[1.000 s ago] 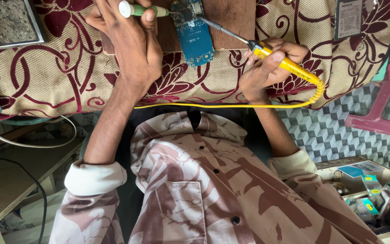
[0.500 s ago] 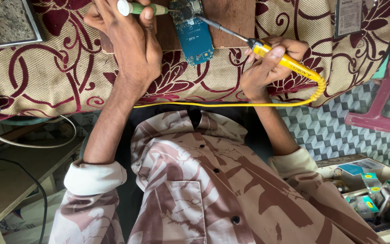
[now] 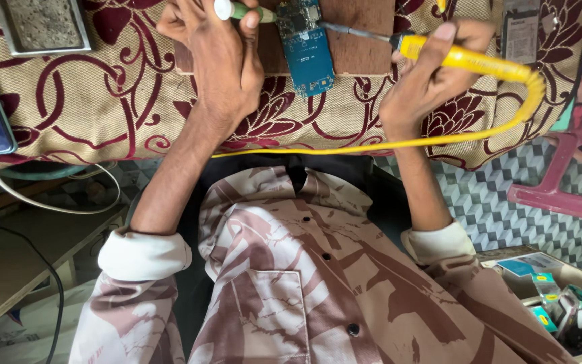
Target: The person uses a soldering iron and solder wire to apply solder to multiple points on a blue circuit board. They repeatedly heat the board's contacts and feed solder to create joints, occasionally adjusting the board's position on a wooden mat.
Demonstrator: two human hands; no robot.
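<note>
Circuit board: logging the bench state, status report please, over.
Left hand grips green-and-white tool beside blue circuit board. Right hand holds yellow soldering iron, tip at board's top edge. Nothing blocking the board.

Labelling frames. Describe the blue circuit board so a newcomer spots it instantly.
Start at the patterned cushion and find the brown wooden board on it. The blue circuit board lies there between the left hand and right hand; nothing else there is blue.
</note>
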